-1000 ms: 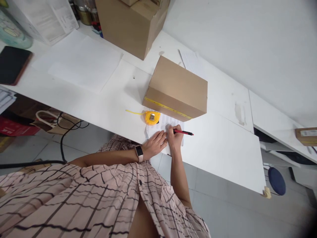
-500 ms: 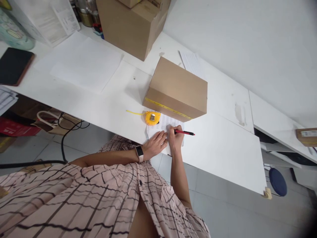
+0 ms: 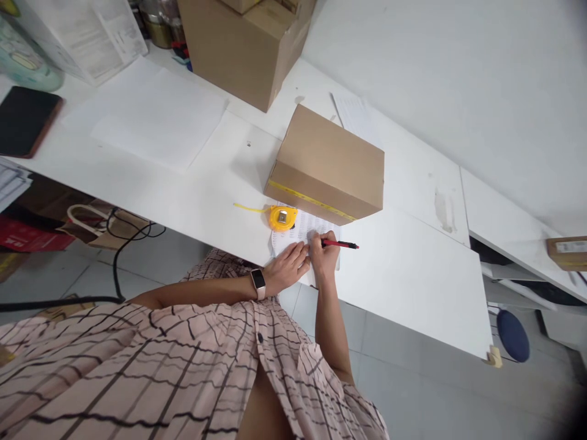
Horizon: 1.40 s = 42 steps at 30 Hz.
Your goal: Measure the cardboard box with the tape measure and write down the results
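Centre of the frame, left to right. The yellow tape measure (image 3: pixel 279 220) lies above the left hand (image 3: pixel 283 269); its case looks hard and compact, best gripped by its sides, while the extended blade is probably thin and springy. The left hand rests palm down, fingers extended and close together, on the lower part of the printed sheet (image 3: pixel 306 226). The sheet, presumably light, limp and apt to slide, is best pressed flat near its edge; it lies under both hands. The right hand (image 3: pixel 324 259) pinches the red-and-black pen (image 3: pixel 343 244), likely light and stiff, suited to a hold near its tip, which is hidden. Above the right hand stands the cardboard box (image 3: pixel 332 156): stiff-walled, dentable, of untellable weight, best taken by opposite sides.
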Available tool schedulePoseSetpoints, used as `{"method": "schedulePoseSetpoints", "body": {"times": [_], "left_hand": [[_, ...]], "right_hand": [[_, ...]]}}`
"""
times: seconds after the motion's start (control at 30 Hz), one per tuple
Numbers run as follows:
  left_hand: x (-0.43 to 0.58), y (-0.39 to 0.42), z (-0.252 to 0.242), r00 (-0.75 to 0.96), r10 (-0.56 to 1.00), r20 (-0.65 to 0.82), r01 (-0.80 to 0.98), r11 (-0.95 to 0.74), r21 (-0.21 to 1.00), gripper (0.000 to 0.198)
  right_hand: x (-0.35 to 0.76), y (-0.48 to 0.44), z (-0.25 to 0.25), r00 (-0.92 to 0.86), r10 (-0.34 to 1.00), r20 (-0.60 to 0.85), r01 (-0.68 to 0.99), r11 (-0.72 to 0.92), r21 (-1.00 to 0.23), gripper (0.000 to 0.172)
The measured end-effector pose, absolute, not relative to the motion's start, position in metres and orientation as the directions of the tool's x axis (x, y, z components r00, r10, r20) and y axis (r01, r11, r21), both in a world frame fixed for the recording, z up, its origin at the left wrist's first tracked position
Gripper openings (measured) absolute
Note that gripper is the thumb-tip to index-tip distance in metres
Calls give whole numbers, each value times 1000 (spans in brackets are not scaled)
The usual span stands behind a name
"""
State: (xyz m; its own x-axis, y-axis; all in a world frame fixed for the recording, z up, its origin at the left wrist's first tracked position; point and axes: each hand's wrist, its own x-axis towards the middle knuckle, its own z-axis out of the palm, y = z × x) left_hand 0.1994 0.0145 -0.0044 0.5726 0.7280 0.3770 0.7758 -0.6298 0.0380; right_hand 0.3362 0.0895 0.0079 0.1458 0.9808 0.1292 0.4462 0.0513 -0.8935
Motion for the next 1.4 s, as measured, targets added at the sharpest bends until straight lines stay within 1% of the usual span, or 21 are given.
{"method": "schedulePoseSetpoints", "body": {"times": [0.23,0.3,0.37,0.43,0.5,0.53,0.63,0.7,0.73,0.8,0.87,0.93,1.03,1.1,1.17,1.23,1.27,1.3,1.33,1.37,1.4], "left_hand": [[200,14,-3,585,729,356,784,-621,-15,33],[199,14,-1,591,725,354,781,-624,-27,32],[198,15,2,599,723,345,776,-630,-28,31],[196,16,4,610,725,319,770,-637,-24,31],[192,15,5,626,726,286,759,-651,-8,33],[189,15,5,636,723,270,749,-662,9,35],[176,11,9,664,713,225,707,-697,120,44],[164,9,16,670,706,229,658,-708,257,52],[157,10,21,657,710,252,629,-701,336,51],[141,16,32,574,745,339,585,-663,467,36],[124,29,42,419,804,421,605,-593,531,26],[109,47,45,288,857,427,670,-499,549,33],[94,73,41,247,923,296,727,-379,573,58],[89,84,36,253,942,221,721,-336,606,62],[88,89,36,241,949,202,669,-313,674,60],[89,88,42,249,950,186,531,-294,795,61],[90,87,46,278,946,169,428,-280,859,62],[90,85,51,319,936,151,319,-256,913,62],[90,83,57,362,922,136,220,-226,949,63],[90,81,62,399,908,127,144,-199,969,63],[89,79,68,424,897,125,96,-182,979,62]], "right_hand": [[336,90,8,146,982,120,435,45,-899,24],[336,89,8,179,974,136,435,46,-899,24],[336,87,8,251,952,178,425,57,-904,25],[338,84,10,303,924,233,434,84,-897,22],[343,78,12,295,907,302,516,114,-849,18],[346,76,13,274,899,341,585,125,-801,17],[357,68,10,167,896,412,808,115,-578,20],[361,65,6,91,917,389,898,93,-430,25],[361,65,4,73,928,365,924,75,-376,29],[359,65,0,94,938,335,948,18,-316,40],[355,67,-2,141,936,324,951,-37,-308,49],[353,68,-3,180,925,333,940,-62,-335,52],[350,66,-1,229,883,409,908,-44,-416,44],[347,63,4,267,840,472,870,0,-493,38],[339,59,15,309,831,462,782,55,-621,35],[327,57,31,323,893,313,573,79,-816,35],[320,57,41,292,936,199,416,63,-907,38],[314,58,50,228,970,82,248,24,-968,44],[307,59,60,142,990,-18,98,-33,-995,50],[302,60,70,59,994,-90,-11,-89,-996,56],[297,61,78,-6,991,-132,-72,-132,-989,59]]}}
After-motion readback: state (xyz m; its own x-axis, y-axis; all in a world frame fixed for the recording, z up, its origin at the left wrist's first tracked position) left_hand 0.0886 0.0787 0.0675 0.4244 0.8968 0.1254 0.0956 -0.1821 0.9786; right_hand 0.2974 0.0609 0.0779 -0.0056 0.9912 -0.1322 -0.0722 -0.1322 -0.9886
